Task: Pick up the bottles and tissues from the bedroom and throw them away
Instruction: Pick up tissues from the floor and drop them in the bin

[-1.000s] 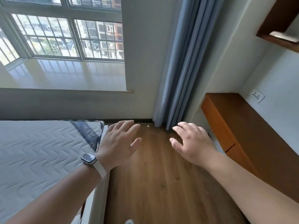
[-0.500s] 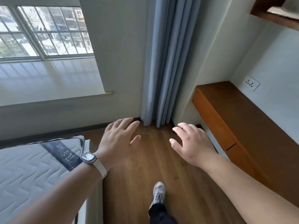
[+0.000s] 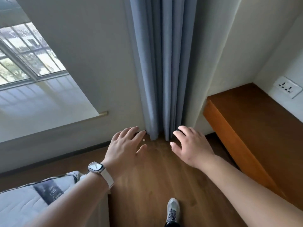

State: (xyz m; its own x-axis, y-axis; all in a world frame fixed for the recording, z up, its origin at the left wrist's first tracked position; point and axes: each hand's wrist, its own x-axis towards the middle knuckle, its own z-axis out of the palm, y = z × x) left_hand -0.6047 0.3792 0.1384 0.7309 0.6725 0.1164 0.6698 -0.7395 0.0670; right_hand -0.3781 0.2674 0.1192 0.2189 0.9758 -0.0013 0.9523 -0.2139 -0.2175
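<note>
Two hands reach forward, palms down, over the wooden floor [image 3: 155,185]. The left hand [image 3: 126,148], with a smartwatch [image 3: 95,167] on its wrist, has its fingers straight and spread and holds nothing. The right hand [image 3: 191,148] has its fingers loosely bent and is also empty. A small white scrap [image 3: 143,140], too small to identify, lies on the floor between the hands. It shows just beside the left index finger, near the foot of the blue curtain [image 3: 157,71]. A brown desk [image 3: 254,128] stands to the right and a mattress corner [image 3: 24,199] lies at lower left. One grey shoe [image 3: 172,208] shows below.
</note>
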